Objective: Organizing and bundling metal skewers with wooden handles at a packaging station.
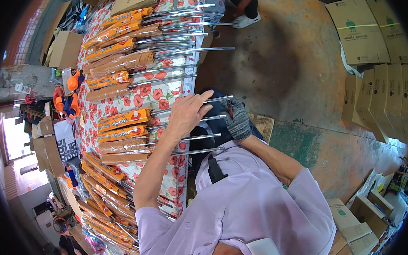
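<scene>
Fingers (200, 102) of my left hand (185, 113) are spread and curled over the metal rods (204, 119) — resting on the shafts that jut off the table's right edge. My right hand (236, 120), in a grey knit glove, sits just right of it at the rod tips; whether its fingers grip one I cannot tell. Those rods belong to a bundle with orange and brown wrapped handles (122, 137) lying on the floral tablecloth (146, 92) — more bundles lie farther off and nearer. Cardboard boxes (378, 58) are stacked far right.

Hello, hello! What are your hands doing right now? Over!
Left hand bare, resting on the metal rods. Right hand gloved, at the rod ends. Rods overhang the flowered table. Nothing blocking.
</scene>
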Available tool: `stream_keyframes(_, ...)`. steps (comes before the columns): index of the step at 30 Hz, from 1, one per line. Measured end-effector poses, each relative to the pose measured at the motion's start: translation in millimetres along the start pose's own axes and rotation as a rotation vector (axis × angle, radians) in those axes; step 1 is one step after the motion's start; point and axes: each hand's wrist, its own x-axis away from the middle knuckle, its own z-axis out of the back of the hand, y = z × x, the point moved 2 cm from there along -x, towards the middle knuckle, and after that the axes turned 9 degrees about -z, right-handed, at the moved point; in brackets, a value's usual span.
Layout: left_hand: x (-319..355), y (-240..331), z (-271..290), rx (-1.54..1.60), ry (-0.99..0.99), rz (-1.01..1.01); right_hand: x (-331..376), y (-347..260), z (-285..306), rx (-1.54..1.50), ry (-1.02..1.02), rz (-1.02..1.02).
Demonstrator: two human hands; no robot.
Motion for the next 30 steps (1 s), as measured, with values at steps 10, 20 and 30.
stream_keyframes(10, 5, -12, -10, 0.111, 0.161, 0.035, -2, -1, -16, -0.169, -0.024, 0.001)
stream_keyframes(20, 9, -11, -11, 0.037, 0.260, -0.044, 1, -10, -13, -0.236, -0.078, -0.096)
stream_keyframes(30, 14, -10, -12, -0.048, 0.261, -0.085, 1, -13, -15, -0.316, -0.065, -0.086)
